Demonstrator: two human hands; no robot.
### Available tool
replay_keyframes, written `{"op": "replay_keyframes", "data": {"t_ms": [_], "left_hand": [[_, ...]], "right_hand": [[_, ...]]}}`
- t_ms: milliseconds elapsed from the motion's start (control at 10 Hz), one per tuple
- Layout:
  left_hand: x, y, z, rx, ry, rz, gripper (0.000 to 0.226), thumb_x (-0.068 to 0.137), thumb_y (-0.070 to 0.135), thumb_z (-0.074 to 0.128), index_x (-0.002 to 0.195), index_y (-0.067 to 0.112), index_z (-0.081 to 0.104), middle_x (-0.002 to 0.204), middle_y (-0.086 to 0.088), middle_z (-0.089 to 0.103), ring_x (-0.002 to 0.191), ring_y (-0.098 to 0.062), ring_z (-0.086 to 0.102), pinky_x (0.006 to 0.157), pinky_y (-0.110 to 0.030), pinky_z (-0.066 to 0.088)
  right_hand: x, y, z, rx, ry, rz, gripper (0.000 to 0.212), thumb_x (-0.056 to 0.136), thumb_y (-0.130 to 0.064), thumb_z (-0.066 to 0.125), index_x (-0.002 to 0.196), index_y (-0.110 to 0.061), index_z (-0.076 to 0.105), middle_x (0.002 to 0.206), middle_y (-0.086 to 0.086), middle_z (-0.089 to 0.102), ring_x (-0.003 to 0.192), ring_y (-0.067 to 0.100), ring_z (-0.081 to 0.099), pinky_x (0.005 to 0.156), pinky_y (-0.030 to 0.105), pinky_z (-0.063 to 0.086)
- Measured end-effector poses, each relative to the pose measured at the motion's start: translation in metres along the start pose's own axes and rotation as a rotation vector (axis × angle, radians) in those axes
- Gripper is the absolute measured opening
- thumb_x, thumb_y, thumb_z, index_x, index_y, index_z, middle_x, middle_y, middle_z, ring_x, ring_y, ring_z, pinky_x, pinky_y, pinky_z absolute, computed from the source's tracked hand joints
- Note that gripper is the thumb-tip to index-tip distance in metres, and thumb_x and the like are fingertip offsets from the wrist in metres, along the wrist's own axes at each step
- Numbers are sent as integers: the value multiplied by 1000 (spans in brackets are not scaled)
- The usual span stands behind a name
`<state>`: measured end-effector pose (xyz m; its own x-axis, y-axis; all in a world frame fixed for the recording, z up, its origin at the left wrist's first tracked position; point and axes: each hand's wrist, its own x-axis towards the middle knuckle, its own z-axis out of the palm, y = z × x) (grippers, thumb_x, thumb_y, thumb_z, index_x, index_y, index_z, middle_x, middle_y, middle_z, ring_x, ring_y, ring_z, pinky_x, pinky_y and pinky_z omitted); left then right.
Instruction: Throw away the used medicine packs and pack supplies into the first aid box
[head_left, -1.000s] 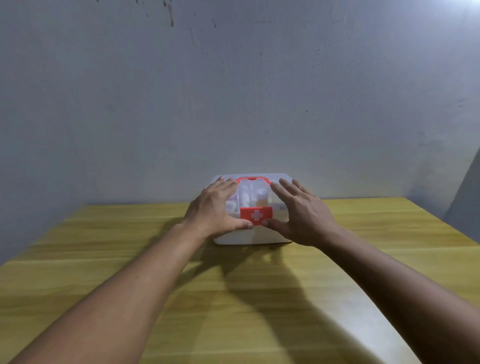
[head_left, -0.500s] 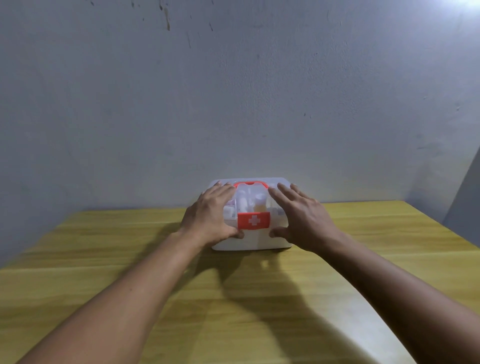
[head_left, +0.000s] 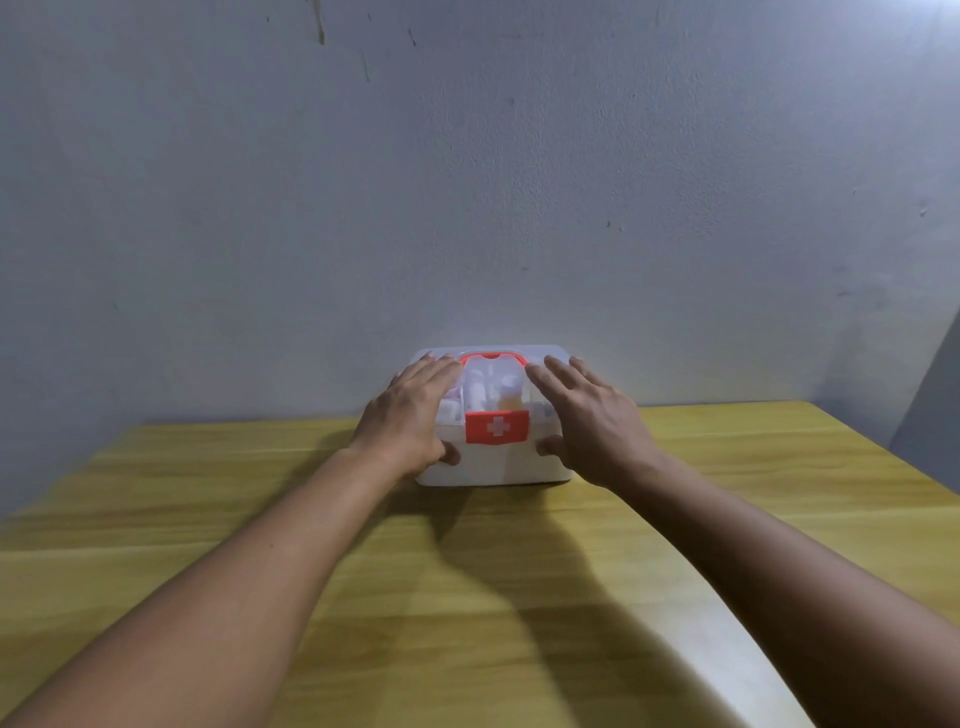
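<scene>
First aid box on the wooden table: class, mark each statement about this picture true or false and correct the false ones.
1. The white plastic first aid box has its lid shut. True.
2. Only one hand touches the box. False: the left hand and right hand both rest on it.
3. The red latch bears a white cross. True.
4. The box sits on a grey metal tray. False: it sits on the yellow wooden table.
</scene>
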<state>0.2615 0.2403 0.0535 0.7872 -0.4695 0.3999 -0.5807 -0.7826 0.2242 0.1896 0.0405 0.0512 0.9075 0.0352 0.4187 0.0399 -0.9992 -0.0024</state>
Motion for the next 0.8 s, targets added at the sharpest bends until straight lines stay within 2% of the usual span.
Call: {"op": "replay_keyframes", "data": {"t_ms": [500, 600, 700, 800], "left_hand": [[31, -16, 13, -14, 5, -7, 112, 56, 24, 92, 149, 24, 28, 158, 9, 27, 147, -10, 16, 111, -34, 34], [32, -18, 15, -4, -7, 9, 113, 57, 24, 91, 150, 22, 26, 158, 6, 25, 148, -12, 13, 117, -36, 26], [33, -13, 11, 176, -51, 2, 119, 68, 35, 83, 153, 16, 1, 163, 0, 1, 150, -19, -8, 121, -48, -1], [16, -5, 15, 337, -8, -52, 137, 71, 50, 75, 141, 9, -35, 148, -8, -43, 142, -29, -32, 114, -55, -17]], "right_hand": [[30, 6, 17, 72, -6, 33, 91, 78, -24, 76, 149, -20, 19, 159, 8, 22, 147, 32, 14, 112, 48, 35], [28, 7, 19, 79, 1, 35, 92, 79, -23, 76, 150, -20, 18, 159, 7, 21, 148, 32, 12, 112, 48, 34], [28, 5, 16, 57, 9, 17, 97, 82, -25, 73, 152, -20, 6, 162, 8, 6, 149, 32, 6, 114, 48, 29], [8, 8, 28, 87, 62, 117, 108, 83, -31, 69, 151, -16, -13, 161, 9, -17, 149, 31, -8, 118, 50, 14]]}}
